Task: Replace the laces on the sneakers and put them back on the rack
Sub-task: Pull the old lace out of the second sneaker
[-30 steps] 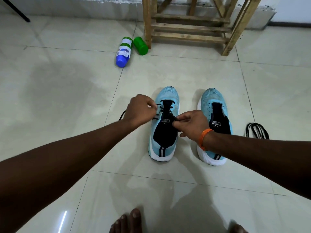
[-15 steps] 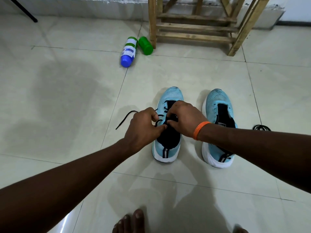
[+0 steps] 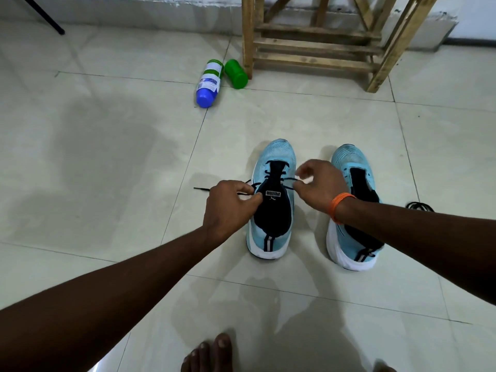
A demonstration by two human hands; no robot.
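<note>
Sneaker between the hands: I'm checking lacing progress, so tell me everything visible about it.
The sneaker is light blue knit with a black tongue bearing a PUMA label, a white sole and a striped heel tab. It stands upright on the tiled floor, toe pointing away, left of the other sneaker. A black lace crosses the toe-side eyelets; the left hand and right hand each pinch a strand beside it.
</note>
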